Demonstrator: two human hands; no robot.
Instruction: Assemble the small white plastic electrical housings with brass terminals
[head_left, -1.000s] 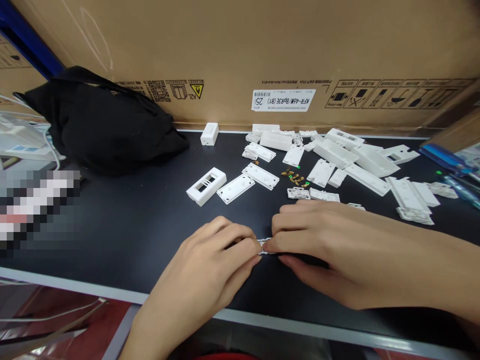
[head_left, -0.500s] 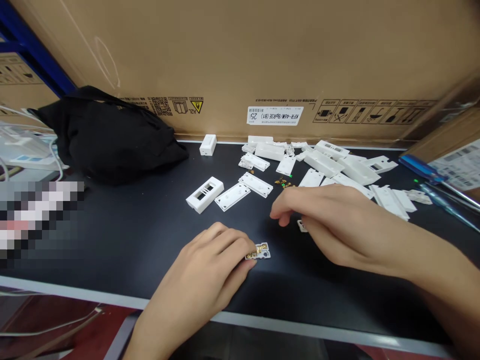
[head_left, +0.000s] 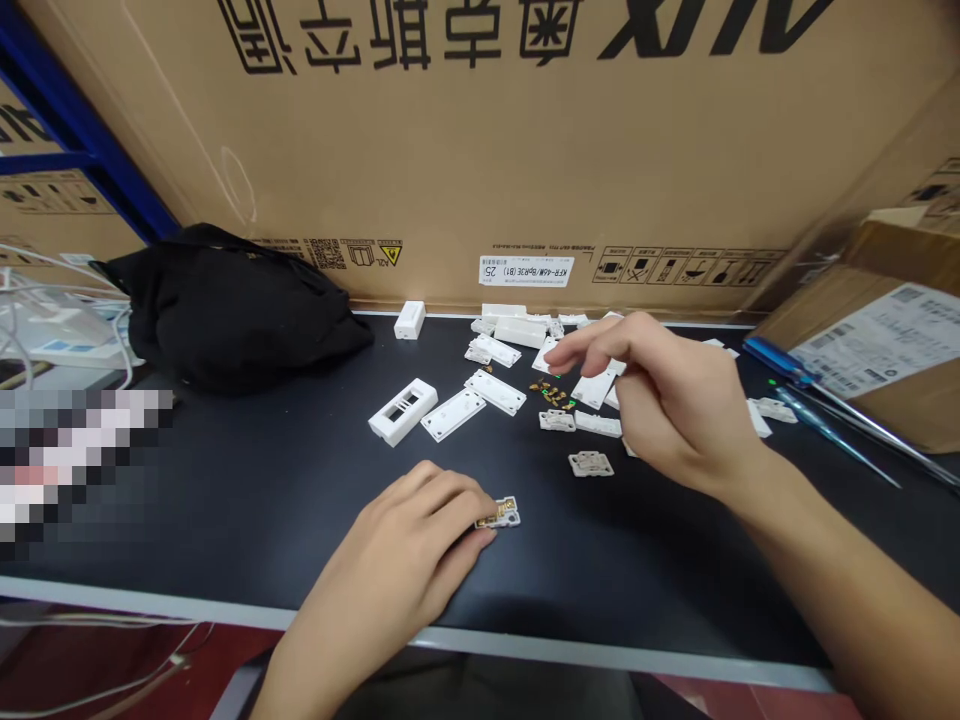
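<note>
One brass-fitted white plate (head_left: 501, 513) sat on the desk (head_left: 300, 520), near its front edge | left hand (head_left: 401, 540): fingers (head_left: 457, 490) grasped it | right hand (head_left: 667, 400): fingers released, open above two loose plates (head_left: 590, 463)

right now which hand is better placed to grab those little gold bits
Right, probably: the right hand hovers free just above the gold metal pieces, while the left hand rests farther off, its fingers on a small white plate.
</note>
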